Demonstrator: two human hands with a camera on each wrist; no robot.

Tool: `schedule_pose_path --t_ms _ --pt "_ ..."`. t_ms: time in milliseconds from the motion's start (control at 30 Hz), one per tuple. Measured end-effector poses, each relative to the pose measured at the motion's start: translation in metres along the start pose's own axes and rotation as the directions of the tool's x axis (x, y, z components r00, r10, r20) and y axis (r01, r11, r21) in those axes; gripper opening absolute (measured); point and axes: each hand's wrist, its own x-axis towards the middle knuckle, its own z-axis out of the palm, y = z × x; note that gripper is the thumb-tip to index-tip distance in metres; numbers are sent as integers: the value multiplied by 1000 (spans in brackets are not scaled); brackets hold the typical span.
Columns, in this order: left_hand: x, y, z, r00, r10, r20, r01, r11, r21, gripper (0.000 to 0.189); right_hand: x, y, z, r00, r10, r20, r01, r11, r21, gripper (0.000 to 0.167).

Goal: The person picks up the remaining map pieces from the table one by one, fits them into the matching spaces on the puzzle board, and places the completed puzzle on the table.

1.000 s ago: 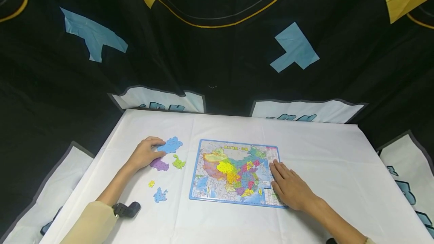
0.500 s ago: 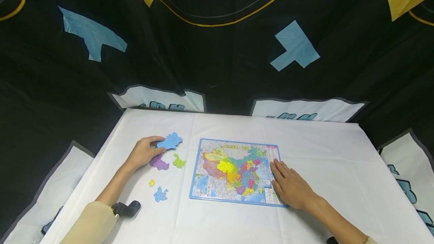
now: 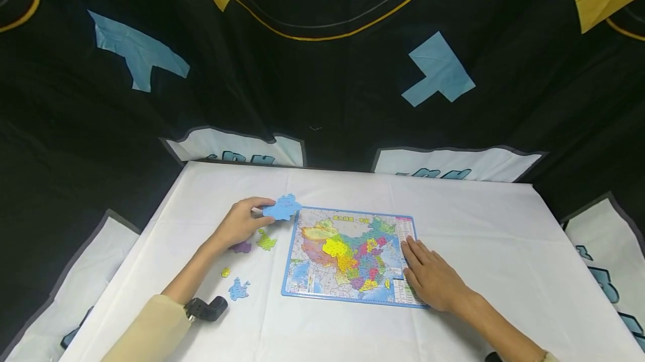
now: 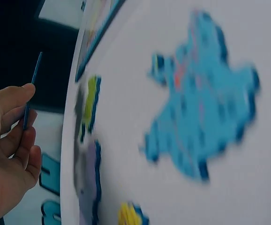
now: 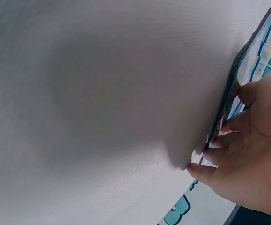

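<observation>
A large blue piece [image 3: 282, 208] is pinched aloft by one edge in the left hand [image 3: 241, 222], with the map board [image 3: 328, 282] just beyond the grip, its far side touched by the outstretched right hand [image 3: 435, 279]. Should this edge-only pinch loosen, the piece could be dropped; should the hand sink, the purple piece [image 3: 242, 248] below could be nudged.
</observation>
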Motion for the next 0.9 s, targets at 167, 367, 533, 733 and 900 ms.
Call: schedule_pose_path --t_ms 167,367,533,733,900 --pt "4 14 11 998 44 41 -42 999 -34 42 0 0 0 1000 -1 -1 1 1000 6 57" --pt "8 23 24 995 64 80 -59 996 -65 40 0 0 1 1000 -1 -2 1 1000 2 57" --pt "10 26 37 992 71 107 -64 996 -63 39 0 0 1 1000 -6 -9 6 1000 -1 57" --pt "11 29 52 986 95 140 -88 994 -57 39 0 0 1 1000 -4 -5 4 1000 -2 57" --pt "10 31 59 982 96 165 -88 995 -54 39 0 1 1 1000 -6 -7 6 1000 -5 57"
